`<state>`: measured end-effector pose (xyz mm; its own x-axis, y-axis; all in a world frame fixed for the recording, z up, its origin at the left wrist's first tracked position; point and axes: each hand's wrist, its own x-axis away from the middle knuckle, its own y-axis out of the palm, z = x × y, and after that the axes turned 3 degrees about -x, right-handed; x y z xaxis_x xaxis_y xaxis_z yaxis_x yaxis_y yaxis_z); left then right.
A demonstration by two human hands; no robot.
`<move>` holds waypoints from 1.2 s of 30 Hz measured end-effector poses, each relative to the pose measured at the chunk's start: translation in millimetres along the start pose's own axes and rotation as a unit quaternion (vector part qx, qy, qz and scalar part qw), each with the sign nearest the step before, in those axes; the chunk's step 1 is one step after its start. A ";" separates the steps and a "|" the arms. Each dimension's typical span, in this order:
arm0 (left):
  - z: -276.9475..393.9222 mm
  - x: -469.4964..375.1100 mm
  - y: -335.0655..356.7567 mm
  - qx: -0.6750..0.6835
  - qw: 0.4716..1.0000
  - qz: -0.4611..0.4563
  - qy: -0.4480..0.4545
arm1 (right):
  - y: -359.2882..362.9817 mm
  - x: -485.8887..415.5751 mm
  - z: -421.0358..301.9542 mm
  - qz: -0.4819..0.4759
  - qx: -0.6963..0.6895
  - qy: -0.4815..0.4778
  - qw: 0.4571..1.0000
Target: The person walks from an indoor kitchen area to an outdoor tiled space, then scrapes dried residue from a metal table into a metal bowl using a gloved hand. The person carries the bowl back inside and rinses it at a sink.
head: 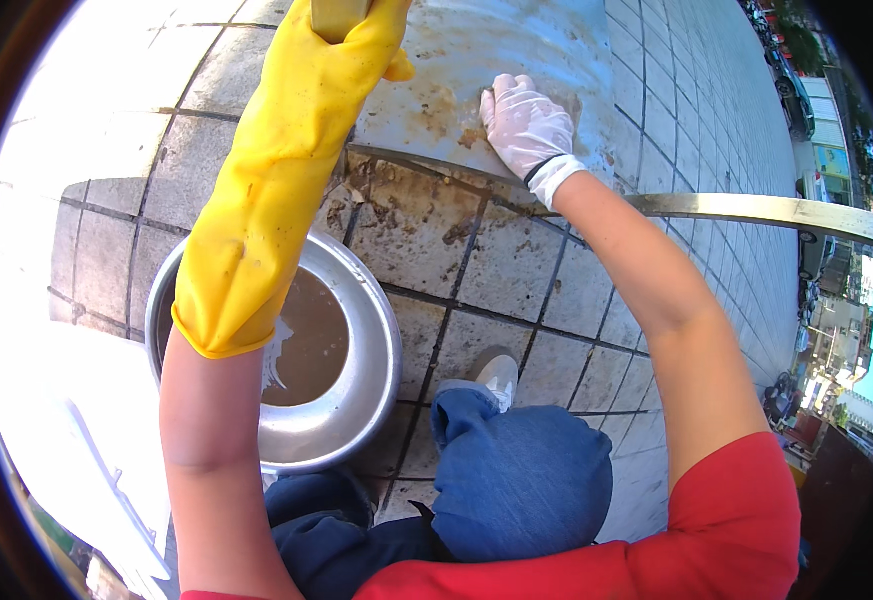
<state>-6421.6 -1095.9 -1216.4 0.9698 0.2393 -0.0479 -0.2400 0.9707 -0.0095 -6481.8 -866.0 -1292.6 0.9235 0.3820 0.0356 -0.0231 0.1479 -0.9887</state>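
My left hand [339, 67], in a long yellow rubber glove, reaches to the top of the view. It grips a tan, block-shaped object [337, 21] whose far end is cut off by the frame. My right hand [526, 124] wears a thin whitish glove with a black band at the wrist. Its curled fingers press on a flat grey-blue panel [444, 56] smeared with brown stains. Whether anything lies under those fingers is hidden. Below my left forearm stands a round metal basin [365, 360] holding murky brown water [316, 337].
Dirt lies on the floor tiles [421, 217] along the panel's near edge. A metal bar [751, 206] runs rightward past my right forearm. An overexposed white object [54, 420] is at lower left. Parked vehicles [793, 90] line the far right.
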 end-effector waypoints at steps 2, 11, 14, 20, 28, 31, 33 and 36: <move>2.3 -0.1 0.7 -0.007 1.000 0.007 -0.001 | -7.3 2.8 -13.2 -0.074 -0.022 -0.078 0.994; -3.2 2.9 -1.5 0.035 0.998 -0.017 0.046 | 12.1 -10.2 -14.2 -0.014 -0.061 -0.054 0.997; -6.2 -6.4 -0.7 0.023 1.000 -0.005 -0.001 | 4.6 -12.7 -15.8 0.016 -0.066 -0.010 0.998; -5.0 -3.2 -0.1 0.029 0.999 0.008 -0.018 | 13.9 7.1 -27.7 -0.033 -0.104 -0.071 0.991; -19.3 -10.9 -4.4 -0.044 0.991 -0.029 0.125 | 27.5 -17.6 98.0 -0.080 0.023 0.235 0.969; -25.2 -13.3 -4.7 -0.004 0.988 -0.034 0.153 | 17.8 -21.0 68.2 -0.101 -0.024 0.234 0.967; -26.4 -11.6 -5.6 -0.012 0.990 -0.039 0.138 | 24.9 -4.9 15.2 -0.005 -0.065 0.097 0.993; -23.4 -9.2 -6.7 -0.016 0.991 -0.048 0.120 | 37.9 16.7 -3.3 0.102 -0.162 -0.038 0.981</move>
<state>-6430.0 -1105.2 -1239.3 0.9505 0.1299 -0.2823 -0.1520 0.9867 -0.0579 -6466.0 -857.0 -1330.0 0.8811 0.4415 -0.1693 -0.0706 -0.2313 -0.9703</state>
